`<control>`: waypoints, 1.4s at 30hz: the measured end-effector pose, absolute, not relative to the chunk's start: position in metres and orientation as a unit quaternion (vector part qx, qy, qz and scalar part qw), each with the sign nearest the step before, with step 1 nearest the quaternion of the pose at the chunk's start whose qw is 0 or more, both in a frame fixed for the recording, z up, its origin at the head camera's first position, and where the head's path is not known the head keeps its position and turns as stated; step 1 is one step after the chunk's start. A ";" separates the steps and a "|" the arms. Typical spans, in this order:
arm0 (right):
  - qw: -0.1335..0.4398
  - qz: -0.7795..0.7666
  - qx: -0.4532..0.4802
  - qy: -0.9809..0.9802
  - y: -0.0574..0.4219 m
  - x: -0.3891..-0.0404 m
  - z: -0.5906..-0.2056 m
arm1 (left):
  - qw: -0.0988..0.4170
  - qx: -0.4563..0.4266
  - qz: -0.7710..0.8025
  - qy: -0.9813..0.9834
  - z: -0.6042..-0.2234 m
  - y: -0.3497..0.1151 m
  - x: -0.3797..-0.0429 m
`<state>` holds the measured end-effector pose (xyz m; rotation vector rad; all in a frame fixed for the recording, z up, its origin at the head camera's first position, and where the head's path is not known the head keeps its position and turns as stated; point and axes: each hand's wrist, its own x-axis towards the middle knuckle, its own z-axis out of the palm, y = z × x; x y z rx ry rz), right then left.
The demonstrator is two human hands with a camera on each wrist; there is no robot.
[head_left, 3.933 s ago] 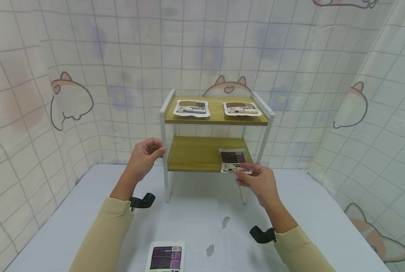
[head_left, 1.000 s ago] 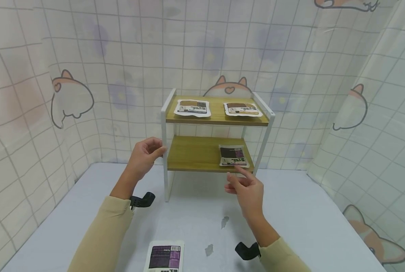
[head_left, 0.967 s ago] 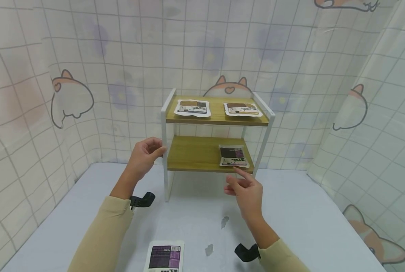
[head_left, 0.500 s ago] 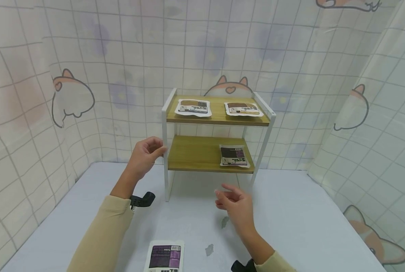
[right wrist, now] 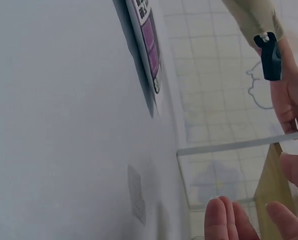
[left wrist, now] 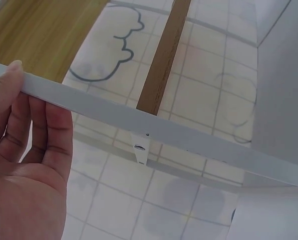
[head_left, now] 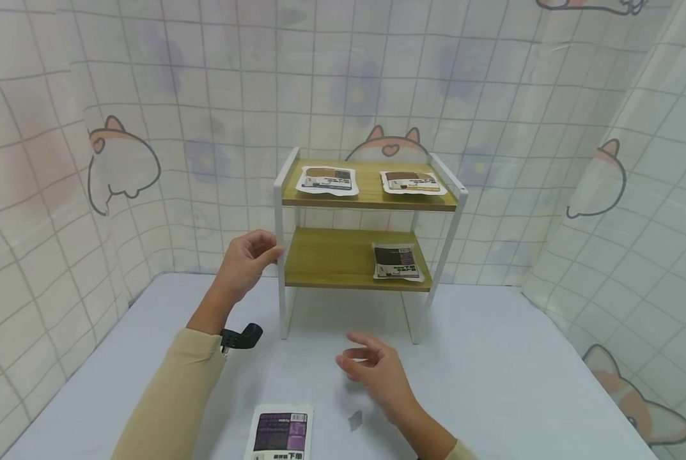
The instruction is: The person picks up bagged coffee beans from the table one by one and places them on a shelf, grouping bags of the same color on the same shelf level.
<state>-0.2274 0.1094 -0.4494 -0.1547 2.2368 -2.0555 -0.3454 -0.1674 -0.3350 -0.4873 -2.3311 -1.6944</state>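
A two-tier rack (head_left: 328, 259) with wooden shelves and a white frame stands on the white table. My left hand (head_left: 245, 265) pinches its left front post (left wrist: 104, 105) between thumb and fingers. Over the table in front of the rack is my right hand (head_left: 377, 374), fingers loosely bent and holding nothing. A purple-black printed packet (head_left: 397, 262) lies at the right of the lower shelf. Another purple-black packet (head_left: 280, 434) lies on the table near the bottom edge, left of my right hand; its near end is cut off.
On the upper shelf lie two white-edged packets, one at left (head_left: 327, 181) and one at right (head_left: 413, 183). A small grey patch (head_left: 355, 420) marks the table cloth. Checked cloth walls (head_left: 233, 128) with cartoon animals enclose the table at the back and sides.
My right hand has let go of the packet on the lower shelf and moved down and left, over the table. That packet sits slightly farther back. My left hand stays on the post.
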 end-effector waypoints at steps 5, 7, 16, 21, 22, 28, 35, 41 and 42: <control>0.089 -0.648 -0.059 0.754 0.103 -0.216 -0.456 | 0.106 -0.168 -0.578 -0.792 -0.335 -0.167 -0.346; 0.101 -0.642 -0.063 0.757 0.100 -0.212 -0.459 | 0.105 -0.169 -0.578 -0.791 -0.335 -0.167 -0.347; 0.145 -0.604 -0.102 0.777 0.087 -0.197 -0.463 | 0.104 -0.165 -0.576 -0.794 -0.334 -0.168 -0.346; 0.168 -0.552 -0.123 0.808 0.078 -0.191 -0.462 | 0.102 -0.165 -0.578 -0.793 -0.334 -0.168 -0.345; 0.172 -0.544 -0.124 0.812 0.076 -0.190 -0.461 | 0.102 -0.165 -0.578 -0.793 -0.334 -0.168 -0.345; 0.206 -0.510 -0.098 0.829 0.069 -0.184 -0.453 | 0.107 -0.168 -0.580 -0.790 -0.335 -0.168 -0.345; 0.239 -0.487 -0.071 0.837 0.061 -0.178 -0.448 | 0.113 -0.169 -0.574 -0.793 -0.334 -0.167 -0.344; 0.255 -0.459 -0.056 0.849 0.053 -0.176 -0.448 | 0.115 -0.172 -0.575 -0.791 -0.335 -0.167 -0.346; 0.258 -0.457 -0.052 0.850 0.051 -0.176 -0.448 | 0.115 -0.173 -0.576 -0.791 -0.336 -0.167 -0.346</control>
